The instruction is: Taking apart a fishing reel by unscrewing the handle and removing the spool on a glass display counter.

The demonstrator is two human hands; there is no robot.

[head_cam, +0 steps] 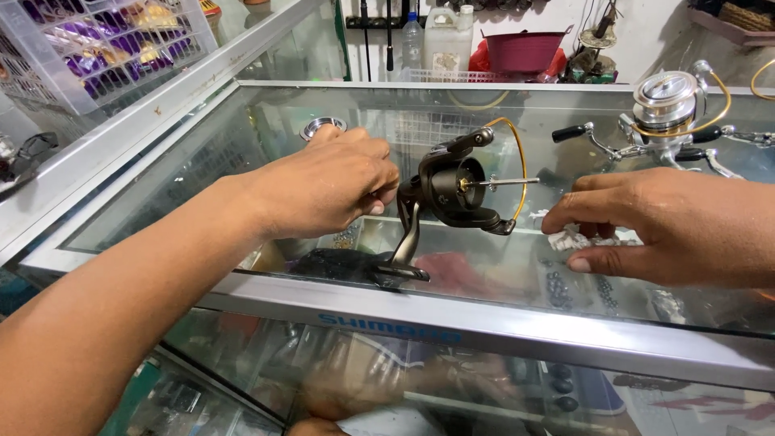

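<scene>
A dark bronze fishing reel (452, 192) without its spool stands on the glass counter (266, 113), its bare metal shaft pointing right and its gold bail wire arching over. My left hand (327, 186) grips the reel's left side, fingers closed on it. My right hand (674, 226) hovers to the right of the shaft tip, thumb and fingers apart, holding nothing. A small round metal part (323, 125) lies on the glass just behind my left hand.
A silver and gold reel (670, 109) with black knobs sits at the back right. A white plastic crate (97, 48) stands at the far left. Bottles and a maroon basin (525, 50) line the back. Small tackle shows beneath the glass.
</scene>
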